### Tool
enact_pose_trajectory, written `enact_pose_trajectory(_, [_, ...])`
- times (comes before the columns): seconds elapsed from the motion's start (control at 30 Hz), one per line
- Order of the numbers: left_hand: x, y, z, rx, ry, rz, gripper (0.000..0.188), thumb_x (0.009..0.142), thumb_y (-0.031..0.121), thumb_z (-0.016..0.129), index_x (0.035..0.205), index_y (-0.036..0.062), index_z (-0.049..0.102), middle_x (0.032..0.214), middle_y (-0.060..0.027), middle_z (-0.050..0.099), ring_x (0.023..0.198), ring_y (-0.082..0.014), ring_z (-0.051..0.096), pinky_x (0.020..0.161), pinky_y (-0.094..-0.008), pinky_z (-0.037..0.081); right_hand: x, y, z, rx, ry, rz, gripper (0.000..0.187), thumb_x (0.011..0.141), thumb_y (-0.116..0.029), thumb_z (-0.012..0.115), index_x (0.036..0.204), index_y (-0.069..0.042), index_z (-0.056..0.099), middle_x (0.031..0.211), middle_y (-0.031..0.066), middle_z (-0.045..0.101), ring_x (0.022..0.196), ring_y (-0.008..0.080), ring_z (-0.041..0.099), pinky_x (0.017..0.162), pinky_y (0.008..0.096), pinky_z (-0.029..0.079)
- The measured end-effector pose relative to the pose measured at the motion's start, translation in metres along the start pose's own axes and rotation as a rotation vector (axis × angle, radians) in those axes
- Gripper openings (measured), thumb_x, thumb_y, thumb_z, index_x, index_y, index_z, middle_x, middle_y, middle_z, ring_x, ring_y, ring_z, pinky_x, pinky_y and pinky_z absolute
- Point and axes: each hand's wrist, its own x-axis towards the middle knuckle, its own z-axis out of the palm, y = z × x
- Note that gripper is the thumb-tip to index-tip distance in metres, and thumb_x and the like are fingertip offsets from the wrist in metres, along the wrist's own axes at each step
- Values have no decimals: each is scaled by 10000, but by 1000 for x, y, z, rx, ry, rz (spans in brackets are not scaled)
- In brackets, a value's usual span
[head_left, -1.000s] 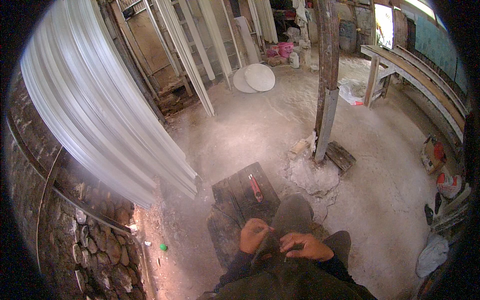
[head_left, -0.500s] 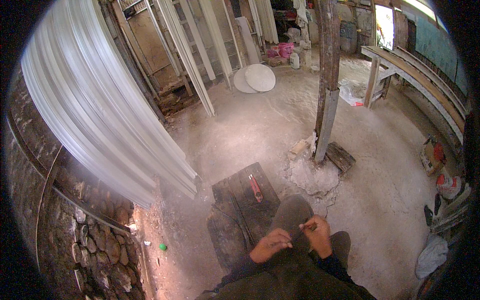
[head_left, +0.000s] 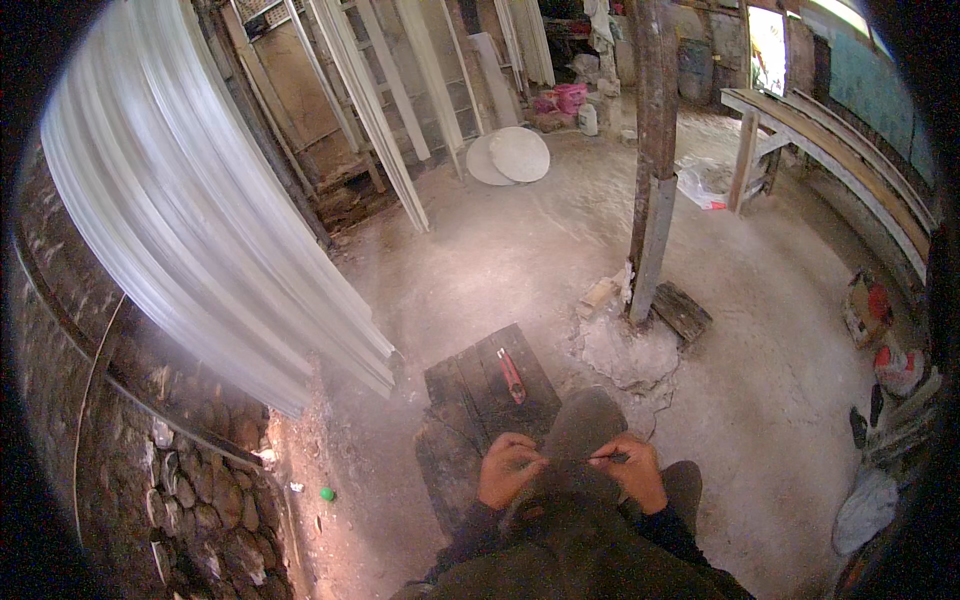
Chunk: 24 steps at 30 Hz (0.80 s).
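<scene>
Both hands are held apart over my lap, with fingers pinched. My left hand (head_left: 508, 472) is closed beside my left knee; whatever lies between its fingertips is too small to make out. Between the fingers of my right hand (head_left: 636, 474) a thin dark strip (head_left: 615, 458) shows, pointing toward the left hand. To the left of my knee stands a low dark wooden bench (head_left: 455, 395). A slim red hand tool (head_left: 512, 378) with a pale tip rests on it, beyond my left hand.
Tall corrugated metal sheets (head_left: 200, 200) lean at the left, above stacked stones (head_left: 205, 500). A post (head_left: 655, 150) rises from a broken concrete base (head_left: 630, 350), with a wood block (head_left: 682, 313) beside it. A long wooden table (head_left: 820, 150) stands far right. Two round white discs (head_left: 520, 155) lie farther back.
My left hand has moved left and slightly up, away from the right hand, and now covers part of the bench. The right hand has shifted only slightly. The red tool stays put.
</scene>
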Motion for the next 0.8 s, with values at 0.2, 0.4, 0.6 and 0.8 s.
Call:
enact_pose_trajectory(0.2, [6, 3, -1, 133, 193, -49, 114, 640, 104, 679, 719, 49, 617, 835, -83, 564, 809, -224, 543, 728, -317, 429, 0, -46, -3, 333, -542, -99, 204, 808, -249, 560, 879, -68, 620, 976, 66, 548, 942, 194, 500, 859, 319, 365])
enact_pose_trajectory(0.4, [3, 9, 5, 49, 146, -145, 83, 665, 111, 658, 734, 74, 631, 865, -68, 571, 847, -225, 537, 760, -324, 420, -1, -53, -3, 386, -551, -182, 192, 777, -221, 605, 886, -64, 617, 991, 59, 558, 1002, 227, 482, 894, 341, 342])
enact_pose_trajectory(0.6, [-3, 1, 15, -35, 45, 44, 110, 688, 121, 639, 792, 84, 633, 908, -63, 563, 908, -220, 521, 800, -330, 405, -6, -43, -2, 379, -372, 0, 154, 683, -103, 693, 781, -52, 585, 825, 60, 591, 907, 178, 517, 848, 325, 361])
enact_pose_trajectory(0.8, [-7, 11, 25, -339, -169, 34, 94, 749, 117, 597, 831, 74, 614, 955, -69, 526, 916, -222, 510, 804, -323, 399, -2, -30, 6, 189, 37, 158, 136, 694, -33, 654, 686, -40, 518, 736, 28, 559, 708, 112, 511, 685, 250, 409])
